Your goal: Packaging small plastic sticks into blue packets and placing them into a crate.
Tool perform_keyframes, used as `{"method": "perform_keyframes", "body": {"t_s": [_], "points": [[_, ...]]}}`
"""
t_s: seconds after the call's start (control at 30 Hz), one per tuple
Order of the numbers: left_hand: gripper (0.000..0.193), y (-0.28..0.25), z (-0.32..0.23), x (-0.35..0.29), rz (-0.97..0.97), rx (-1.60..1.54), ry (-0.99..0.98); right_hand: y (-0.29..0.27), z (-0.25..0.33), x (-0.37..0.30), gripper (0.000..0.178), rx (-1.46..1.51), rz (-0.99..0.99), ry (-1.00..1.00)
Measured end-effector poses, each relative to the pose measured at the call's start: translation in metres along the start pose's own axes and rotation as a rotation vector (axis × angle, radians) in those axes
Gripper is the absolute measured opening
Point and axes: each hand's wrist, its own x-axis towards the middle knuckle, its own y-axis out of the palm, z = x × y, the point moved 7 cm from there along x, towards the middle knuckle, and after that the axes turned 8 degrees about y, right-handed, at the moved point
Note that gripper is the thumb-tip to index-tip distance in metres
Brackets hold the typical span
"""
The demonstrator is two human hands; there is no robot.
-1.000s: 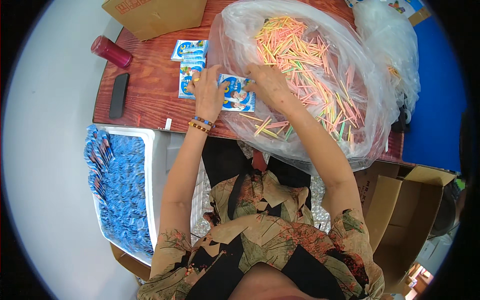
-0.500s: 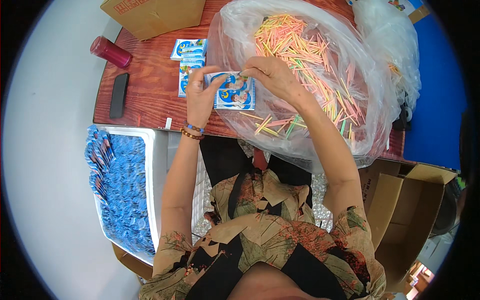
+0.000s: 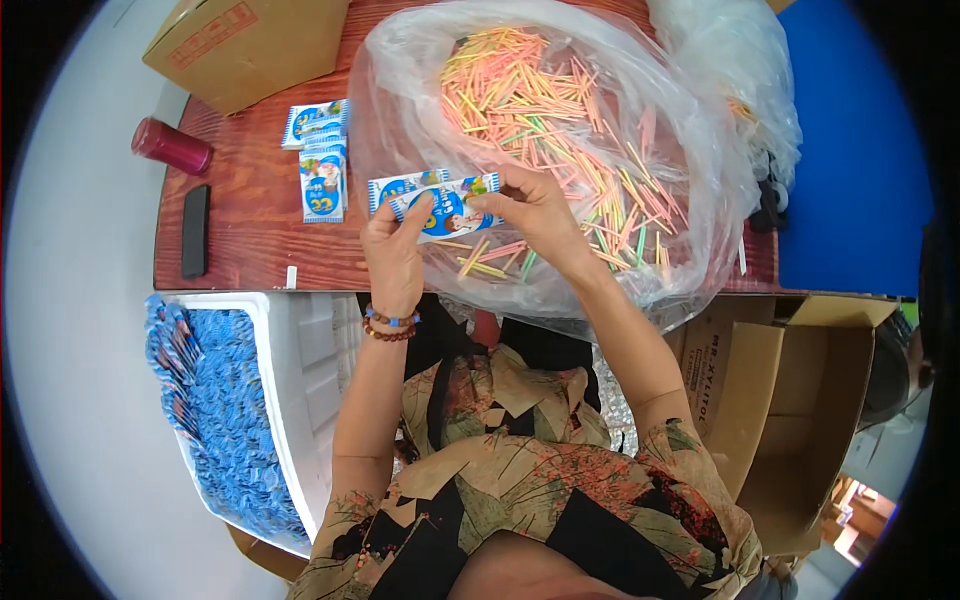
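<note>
Over the near edge of the plastic bag, both my hands grip small blue-and-white printed packets. My left hand (image 3: 395, 262) pinches them at the left end with its thumb on top. My right hand (image 3: 540, 215) is closed on the right end of the front packet (image 3: 455, 218). A second packet (image 3: 390, 187) lies partly behind it, overlapped and slightly fanned out. Under and beyond my hands spreads a clear plastic bag (image 3: 395, 90), opened wide, with many thin pink, yellow and green sticks (image 3: 525, 85) in it. Left of it, similar packets (image 3: 323, 185) lie overlapping on the red wood-grain table (image 3: 255, 215).
At the table's left are a dark red cup (image 3: 172, 146) lying on its side and a black oblong object (image 3: 195, 232). A cardboard box (image 3: 250, 50) stands behind. Below left is a white foam box (image 3: 285, 400) full of blue packets; an open carton (image 3: 800, 420) is at lower right.
The view has shifted. Both hands have closed in on the packets, which lay flat side by side and are now overlapped and tilted. My left fingers, spread before, now pinch them.
</note>
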Motion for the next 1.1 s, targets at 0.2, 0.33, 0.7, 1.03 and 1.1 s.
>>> {"method": "perform_keyframes", "body": {"t_s": [0.2, 0.33, 0.7, 1.03, 1.1], "points": [[0.011, 0.005, 0.009, -0.017, -0.056, -0.021, 0.036, -0.001, 0.007, -0.020, 0.006, 0.041, -0.066, -0.016], [0.013, 0.008, 0.017, -0.024, -0.089, -0.095, -0.059, -0.009, 0.002, -0.023, 0.008, -0.010, -0.085, -0.066], [0.016, 0.009, 0.022, -0.030, -0.121, -0.279, -0.225, -0.021, 0.026, -0.030, 0.014, 0.244, -0.028, -0.212], [0.017, 0.028, 0.031, -0.031, -0.051, -0.309, -0.264, 0.011, 0.056, -0.037, 0.033, -0.717, 0.170, -0.632], [0.018, 0.026, 0.031, -0.032, -0.042, -0.285, -0.260, 0.013, 0.055, -0.039, 0.033, -0.732, 0.169, -0.616]]}}
